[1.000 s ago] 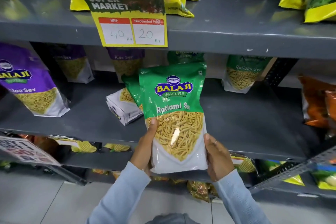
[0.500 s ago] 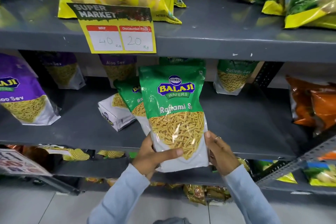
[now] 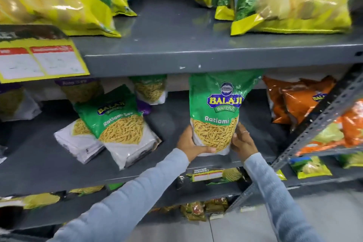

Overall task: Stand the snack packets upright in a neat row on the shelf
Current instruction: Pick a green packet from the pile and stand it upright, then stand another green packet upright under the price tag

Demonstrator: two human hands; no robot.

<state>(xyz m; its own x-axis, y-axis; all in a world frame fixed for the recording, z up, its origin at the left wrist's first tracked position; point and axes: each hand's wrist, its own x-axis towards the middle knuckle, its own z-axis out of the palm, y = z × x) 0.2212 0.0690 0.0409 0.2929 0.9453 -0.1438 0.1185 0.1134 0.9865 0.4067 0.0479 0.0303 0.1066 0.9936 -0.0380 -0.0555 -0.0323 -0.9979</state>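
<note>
A green Ratlami Sev packet (image 3: pixel 220 112) stands upright over the right part of the grey middle shelf (image 3: pixel 39 155). My left hand (image 3: pixel 191 143) grips its lower left edge, thumb across the front. My right hand (image 3: pixel 242 139) holds its lower right edge. Two more green packets (image 3: pixel 121 124) lie flat and overlapping on the shelf to the left. Another green packet (image 3: pixel 151 88) stands at the back of the shelf.
Purple Aloo Sev packets (image 3: pixel 80 90) stand at the back left. Orange packets (image 3: pixel 294 100) fill the right end beside a slanted metal upright (image 3: pixel 318 122). The upper shelf's front edge (image 3: pixel 196 61) hangs just above the held packet. A yellow price card (image 3: pixel 39 59) hangs at left.
Both hands have carried the green packet rightwards and further in over the shelf, away from the two lying packets. The view has shifted right and closer.
</note>
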